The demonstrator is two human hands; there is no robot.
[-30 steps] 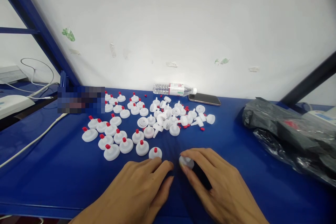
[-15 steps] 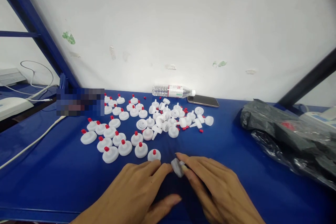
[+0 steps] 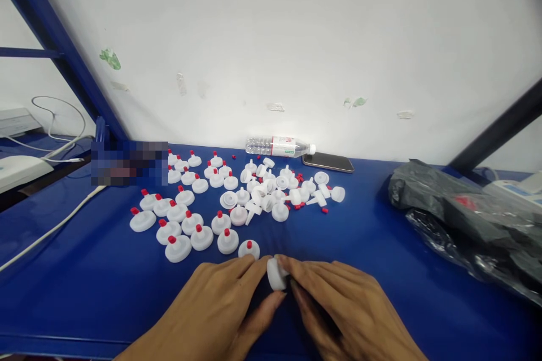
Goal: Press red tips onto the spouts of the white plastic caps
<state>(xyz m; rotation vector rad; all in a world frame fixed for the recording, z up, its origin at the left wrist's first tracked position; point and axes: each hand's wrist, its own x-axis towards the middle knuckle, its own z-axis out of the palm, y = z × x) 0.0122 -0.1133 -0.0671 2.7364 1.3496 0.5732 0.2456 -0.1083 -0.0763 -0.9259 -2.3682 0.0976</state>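
Holding a white cap point(image 3: 276, 275) is the right hand point(image 3: 339, 299), its grip closed on the spout side; the cap is tilted, in front of the person, between the two hands. The left hand point(image 3: 220, 299) has forefinger and thumb against the wide side; its grip is narrow, but I cannot tell whether it also carries the cap. Just beyond the left hand stands one red-tipped cap point(image 3: 249, 249); more such caps point(image 3: 178, 249) spread to the left on the blue worktop point(image 3: 372, 225). On the right lies a dark bag point(image 3: 466, 220). Farther, in the middle, bare caps point(image 3: 267, 203) are heaped near small red tips point(image 3: 324, 210). Behind them lie a phone point(image 3: 328, 162) and a bottle point(image 3: 282, 146), near the wall point(image 3: 271, 39).
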